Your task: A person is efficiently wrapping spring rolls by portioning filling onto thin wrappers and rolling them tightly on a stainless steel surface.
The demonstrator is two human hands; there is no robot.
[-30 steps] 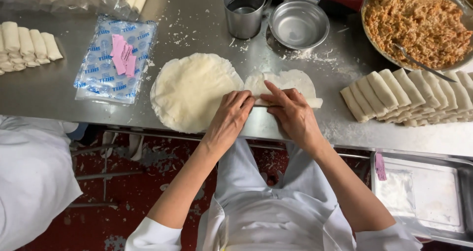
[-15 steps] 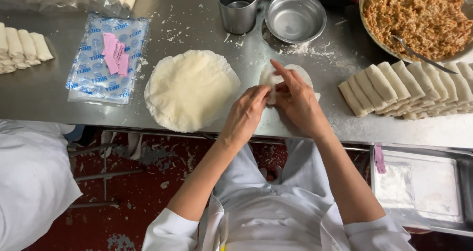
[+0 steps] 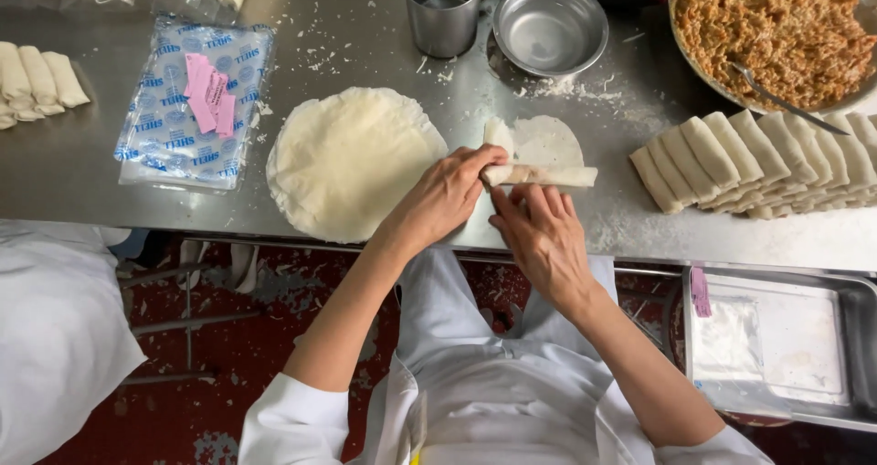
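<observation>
A partly rolled spring roll (image 3: 548, 174) lies on its thin round wrapper (image 3: 548, 141) on the steel table (image 3: 365, 54). My left hand (image 3: 448, 195) pinches the roll's left end and folds the wrapper's left flap inward. My right hand (image 3: 539, 232) rests just below the roll, fingers pointing up at it. A stack of round wrappers (image 3: 352, 159) lies to the left of my hands.
A row of finished rolls (image 3: 758, 163) lies at right, more rolls (image 3: 36, 81) at far left. A big pan of cooked filling (image 3: 776, 26) with a spoon, an empty steel bowl (image 3: 551, 26), a steel cup (image 3: 445, 8), a plastic wrapper packet (image 3: 192, 104). Another person's white sleeve (image 3: 55, 337) lower left. A tray (image 3: 776, 346) lower right.
The filling has been rolled into a tight tube across the wrapper. My left hand moved to the roll's left end and my right hand dropped below it.
</observation>
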